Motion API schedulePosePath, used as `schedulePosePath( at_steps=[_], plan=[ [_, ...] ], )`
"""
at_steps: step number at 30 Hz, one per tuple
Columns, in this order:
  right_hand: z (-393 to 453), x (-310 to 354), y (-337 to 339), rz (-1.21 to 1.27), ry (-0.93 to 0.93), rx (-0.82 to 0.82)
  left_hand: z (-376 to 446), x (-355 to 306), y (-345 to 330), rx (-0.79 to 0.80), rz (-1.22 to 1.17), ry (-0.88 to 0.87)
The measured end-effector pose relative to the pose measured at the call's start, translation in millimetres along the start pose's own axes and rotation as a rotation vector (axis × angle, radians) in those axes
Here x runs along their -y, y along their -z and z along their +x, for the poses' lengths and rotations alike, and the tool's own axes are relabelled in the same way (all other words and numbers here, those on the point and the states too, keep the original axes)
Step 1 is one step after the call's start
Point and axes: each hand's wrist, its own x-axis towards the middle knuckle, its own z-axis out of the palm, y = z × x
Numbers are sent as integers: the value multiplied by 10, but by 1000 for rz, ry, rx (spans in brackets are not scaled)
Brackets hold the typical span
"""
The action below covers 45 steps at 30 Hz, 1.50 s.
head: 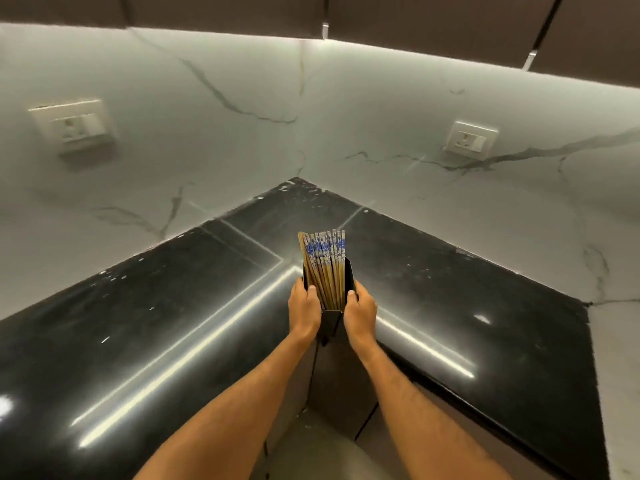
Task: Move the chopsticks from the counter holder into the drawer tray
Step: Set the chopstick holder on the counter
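While both forearms are extended forward from the bottom edge of the view, the holder (329,320) is gripped between the two hands at the inner corner of the counter edge; the left hand (304,311) is closed against the holder's left side, thumb laid along the upper rim, fingers wrapped behind and hidden; the right hand (360,315) is closed against the right side in the same manner, thumb tip resting on the rim; whether the holder's base is resting on the counter or lifted clear of it cannot be told. The holder is seen as a dark, narrow, open-topped box, tilted slightly away from the wearer; the chopsticks (323,268) are packed inside it between the two thumbs, tan shafts with blue-and-white patterned upper ends, fanned a little and projecting beyond the far rim. Below the hands, cabinet fronts (341,393) meet in a recessed corner. To either side of the hands and beyond them, the black polished countertop (180,306) is recorded, L-shaped, streaked with light reflections. Farther on, white veined marble wall panels (214,154) meet in a corner straight ahead of the hands; one socket plate (71,124) is set far to the left, another socket (469,140) to the right; dark upper cabinets (433,19) run along the top.
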Motion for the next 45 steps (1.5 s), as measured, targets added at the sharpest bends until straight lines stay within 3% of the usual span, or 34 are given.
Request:
schedulePosePath(
  at_steps=[15, 27, 36, 45],
  plan=[
    [-2229, 753, -1269, 47, 182, 536, -1701, 187, 2544, -543, 21, 81],
    [-4870, 1360, -2527, 142, 209, 878, -3531, 560, 5032, -853, 42, 153],
    [-6479, 1567, -3028, 117, 210, 992, -4637, 832, 6279, -956, 76, 224],
    [-7109, 1531, -3391, 16, 244, 1011, -4970, 1141, 6857, -962, 66, 269]
  ],
)
